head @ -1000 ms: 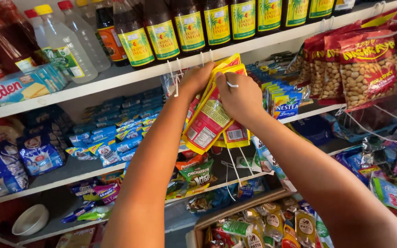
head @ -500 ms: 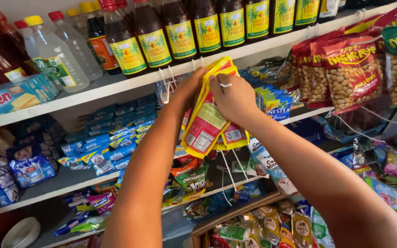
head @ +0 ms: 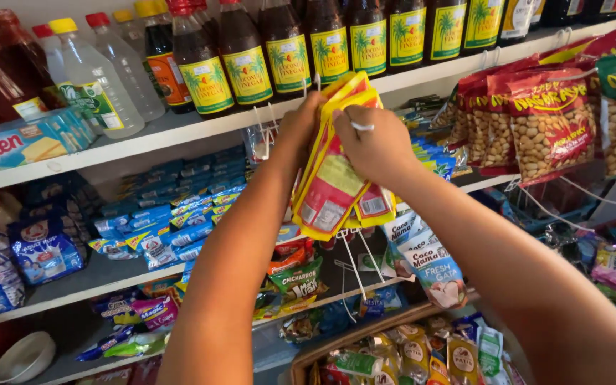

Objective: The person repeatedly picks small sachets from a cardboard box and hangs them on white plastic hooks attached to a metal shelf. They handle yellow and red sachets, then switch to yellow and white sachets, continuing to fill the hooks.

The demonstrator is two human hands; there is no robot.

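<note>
Both hands are raised to the edge of the top shelf (head: 144, 135) and are closed on a bunch of red-and-yellow sachets (head: 333, 185). The left hand (head: 299, 127) is pinched on the top of the bunch from the left side; the right hand (head: 378, 146) is clamped on it from the right, with a thin white peg (head: 362, 127) seen against the knuckles. So the hands are pretty much together, with only the sachets between them. The bunch is held just under the shelf edge, hanging down and fanned out a bit at the bottom, in front of the middle shelf.

Right above the hands, a row of dark vinegar bottles (head: 286, 43) with yellow labels is lined up on the top shelf. Further left, clear bottles (head: 98, 78) with red and yellow caps can be seen, and a blue cheese box (head: 23, 146) is laid at the edge. To the right, red peanut bags (head: 547, 121) are hung in a row. Behind the right wrist, blue drink-mix packs (head: 433, 153) are stacked. Below the sachets, a coconut-milk pouch (head: 433, 267) and a green snack pack (head: 297, 278) are hung. Blue sachets (head: 165, 221) are piled on the middle shelf to the left, with blue milk bags (head: 44, 246) beyond them. A white bowl (head: 26, 356) is sat at bottom left, and a box of small packets (head: 408, 353) is at the bottom.
</note>
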